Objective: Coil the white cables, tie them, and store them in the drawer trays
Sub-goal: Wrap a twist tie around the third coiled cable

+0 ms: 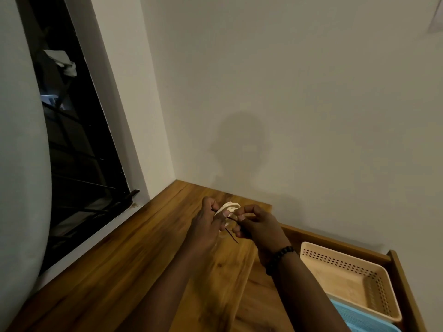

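Just below the middle of the frame, both hands meet over the wooden top [124, 255] with the coil [229, 207] of white cable held between them. The left hand [208, 226] grips the coil, thumb pressed on its face; the right hand [254, 224] pinches a thin dark tie [232, 233], whose loose end hangs down between the hands. The coil looks light and springy, likely to unwind if let go, so it is best held across the bundled loops while the tie is drawn round the middle. The tie seems to be wire or string, though the dim light leaves that unsure. At lower right the open drawer [405, 283] holds a beige tray [311, 257] and a blue tray [345, 315]. No writing or brand is readable.
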